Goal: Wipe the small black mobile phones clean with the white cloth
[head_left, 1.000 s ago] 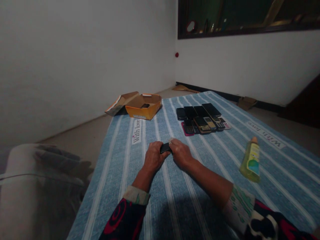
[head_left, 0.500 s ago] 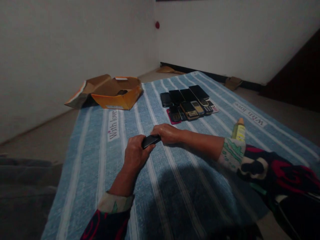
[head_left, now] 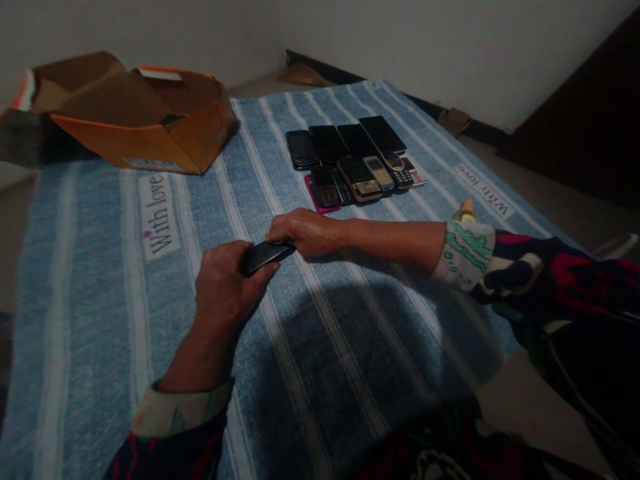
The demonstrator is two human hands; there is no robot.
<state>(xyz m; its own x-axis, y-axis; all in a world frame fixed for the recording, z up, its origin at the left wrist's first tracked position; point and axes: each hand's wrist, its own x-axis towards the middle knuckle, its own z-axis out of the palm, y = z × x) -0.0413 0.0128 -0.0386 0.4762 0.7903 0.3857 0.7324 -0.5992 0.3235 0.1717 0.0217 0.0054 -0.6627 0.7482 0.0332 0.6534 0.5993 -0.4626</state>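
Observation:
Between my two hands is a flat black mobile phone (head_left: 265, 256), held above the striped blue cloth (head_left: 320, 347). My left hand (head_left: 225, 283) grips its left end, with the thumb along the near edge. Around the right end, my right hand (head_left: 309, 232) is closed, and its fingers partly cover the phone. Just beyond my right hand lie several phones in two rows. The back row has dark flat ones, such as a large black phone (head_left: 383, 135). In front are keypad phones, among them a gold-edged phone (head_left: 359, 179) and one on a pink case (head_left: 324, 189).
An open orange cardboard box (head_left: 165, 143) stands at the far left of the cloth; its inside is mostly in shadow. A small yellowish bottle (head_left: 466, 211) is partly hidden behind my right sleeve. White walls (head_left: 425, 60) close off the back.
My view has shifted closer and turned, so the box, the phones and my hands appear larger or further left. Both hands keep hold of the same black phone.

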